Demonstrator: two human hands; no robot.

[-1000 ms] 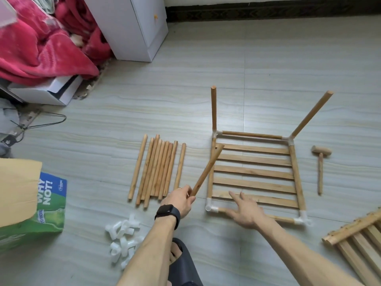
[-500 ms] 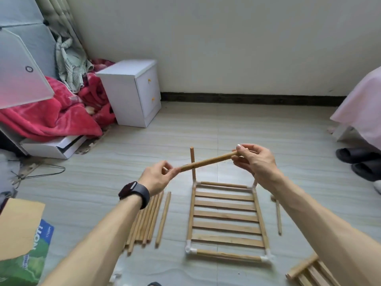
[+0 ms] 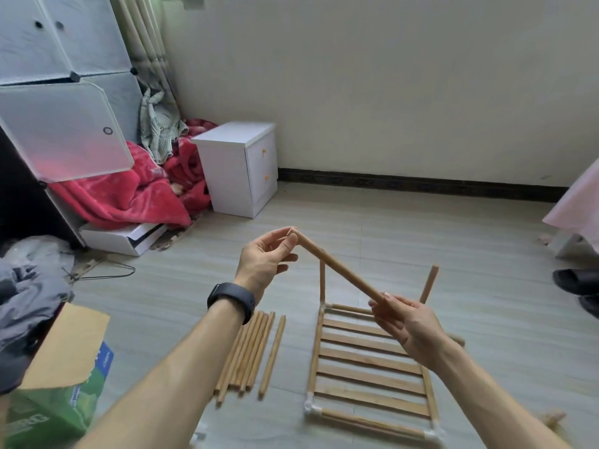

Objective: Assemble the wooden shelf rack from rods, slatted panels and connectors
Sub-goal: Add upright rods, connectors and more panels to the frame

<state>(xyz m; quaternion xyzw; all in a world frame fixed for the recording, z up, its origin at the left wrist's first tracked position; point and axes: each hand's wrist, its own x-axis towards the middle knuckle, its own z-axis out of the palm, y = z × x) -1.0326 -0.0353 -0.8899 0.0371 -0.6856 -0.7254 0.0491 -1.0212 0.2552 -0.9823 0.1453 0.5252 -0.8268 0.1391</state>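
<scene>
The floor (image 3: 421, 241) carries the slatted panel (image 3: 369, 361), lying flat at centre right, with two upright rods (image 3: 322, 280) standing at its far corners. Left of it lies a bundle of spare rods (image 3: 249, 351), long axes running near to far. Above the panel's far end a loose rod (image 3: 337, 267) hangs in the air, sloping from high far-left down to near-right. The left hand (image 3: 262, 264) pinches its upper tip between narrow fingers (image 3: 288, 243); the right hand (image 3: 408, 325) curls round its lower end. The white connectors (image 3: 309, 406) at the panel's near corners appear unfilled and lie below and nearer than both hands. The rod's lower end, in the right hand, is the closer one, so it likely gets tipped upright and brought near.
</scene>
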